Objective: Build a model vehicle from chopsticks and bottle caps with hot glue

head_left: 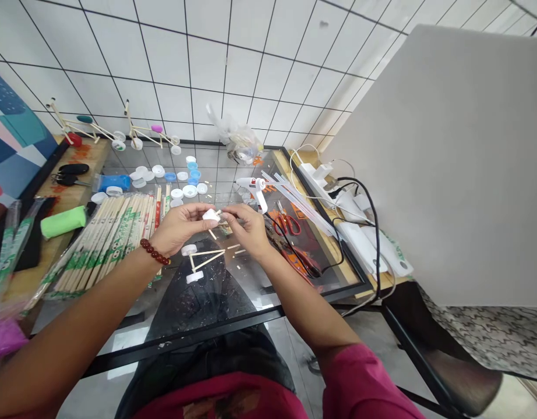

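Over the glass table, my left hand [181,226] grips a white bottle cap [211,216] between thumb and fingers. A short wooden stick hangs just beneath the cap; whether it is joined to it I cannot tell. My right hand [249,228] pinches at the cap's right side, its fingertips closed on a small pale piece that looks like a cut stick. Below the hands lies a triangular stick frame [208,254] with white caps as wheels at two corners. To the left of my left hand are wrapped disposable chopsticks [115,238] in a wide row.
White and blue bottle caps [190,191] lie behind my hands. A white glue gun [256,191], clear glue sticks [301,203] and red-handled scissors [287,224] are to the right. Two stick-and-cap tricycle models [152,129] stand by the tiled wall. Cables and a power strip [314,180] run along the right edge.
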A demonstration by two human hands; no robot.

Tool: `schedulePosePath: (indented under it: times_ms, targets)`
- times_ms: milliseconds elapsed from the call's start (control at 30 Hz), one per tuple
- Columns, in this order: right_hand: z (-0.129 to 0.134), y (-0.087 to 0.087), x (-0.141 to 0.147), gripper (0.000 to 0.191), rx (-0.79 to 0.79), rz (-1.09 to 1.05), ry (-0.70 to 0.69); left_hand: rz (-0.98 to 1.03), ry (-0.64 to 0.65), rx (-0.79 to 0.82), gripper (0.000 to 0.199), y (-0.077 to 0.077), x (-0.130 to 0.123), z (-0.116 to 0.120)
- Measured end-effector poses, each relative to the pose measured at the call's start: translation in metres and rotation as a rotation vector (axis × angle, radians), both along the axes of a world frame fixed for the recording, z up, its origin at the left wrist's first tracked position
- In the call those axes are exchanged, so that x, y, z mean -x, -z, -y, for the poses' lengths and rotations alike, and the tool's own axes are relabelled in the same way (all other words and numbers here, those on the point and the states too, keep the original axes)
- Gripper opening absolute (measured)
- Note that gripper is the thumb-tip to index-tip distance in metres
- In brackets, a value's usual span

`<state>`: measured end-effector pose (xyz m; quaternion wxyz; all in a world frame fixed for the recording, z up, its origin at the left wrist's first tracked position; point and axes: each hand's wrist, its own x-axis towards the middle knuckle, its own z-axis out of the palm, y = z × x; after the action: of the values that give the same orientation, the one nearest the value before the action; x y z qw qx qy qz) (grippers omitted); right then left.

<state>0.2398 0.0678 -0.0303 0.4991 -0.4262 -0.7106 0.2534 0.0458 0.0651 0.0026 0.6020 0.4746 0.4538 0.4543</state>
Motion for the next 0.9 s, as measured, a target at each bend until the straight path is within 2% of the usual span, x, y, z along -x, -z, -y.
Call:
schedulePosePath:
  times_ms: [200, 367, 467, 600, 700, 800, 900]
  targets:
    - [0.004, -0.005, 0.002, 0.023, 0.049, -0.081, -0.045, -0.185, -0.035, -0.157, 0.054, 0.004, -0.003, 0.002]
    - [0.003, -0.004, 0.003, 0.023, 0.124, -0.123, -0.044, -0.269, -0.063, -0.337, 0.047, 0.006, -0.008, 0.007]
    - [0.004, -0.005, 0.003, 0.021, 0.138, -0.112, -0.031, -0.294, -0.066, -0.377, 0.044, 0.008, -0.011, 0.01]
    - [0.004, -0.006, 0.001, 0.018, 0.086, -0.073, -0.035, -0.279, -0.053, -0.341, 0.047, 0.009, -0.01, 0.011]
    - [0.003, -0.009, -0.002, 0.015, 0.002, -0.012, -0.053, -0.223, 0.004, -0.242, 0.048, 0.005, -0.009, 0.011]
    - [0.004, -0.012, -0.004, 0.015, -0.068, 0.064, -0.068, -0.114, 0.045, -0.127, 0.046, 0.001, -0.008, 0.011]
    - [0.006, -0.014, -0.003, 0.015, -0.067, 0.117, -0.043, 0.029, 0.075, -0.028, 0.046, -0.003, -0.01, 0.01]
